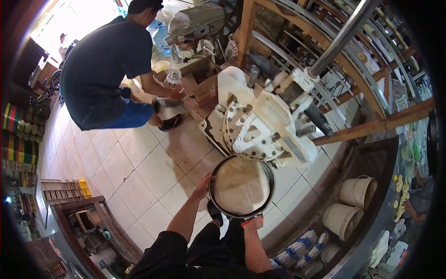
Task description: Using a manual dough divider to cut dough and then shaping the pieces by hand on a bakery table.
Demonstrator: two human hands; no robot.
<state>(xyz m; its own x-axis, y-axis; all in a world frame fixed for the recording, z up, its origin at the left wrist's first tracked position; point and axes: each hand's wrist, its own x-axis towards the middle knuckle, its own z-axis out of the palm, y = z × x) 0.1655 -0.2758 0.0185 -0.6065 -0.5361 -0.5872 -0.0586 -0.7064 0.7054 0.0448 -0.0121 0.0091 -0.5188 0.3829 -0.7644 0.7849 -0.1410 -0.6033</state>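
A round dark-rimmed metal pan (273,185) is in front of me, filled with a wide, flattened mass of pale dough (241,186). My left hand (202,187) is closed on the pan's left rim. At the near edge of the pan, my right hand (253,223) is closed around a small red-orange object (246,222); what kind it is, I cannot make out. Just beyond the pan, its far rim close to the base, stands a white dough-dividing machine (255,125) with a round bolted head and a long metal lever (344,37).
A co-worker in dark clothes (107,74) bends over bowls and a cardboard box (200,83) at the far left. White buckets (343,221) and blue-and-white packages (297,249) sit under the right-hand bench. A wooden rack (362,125) rises behind the machine. Tiles (139,162) cover the floor.
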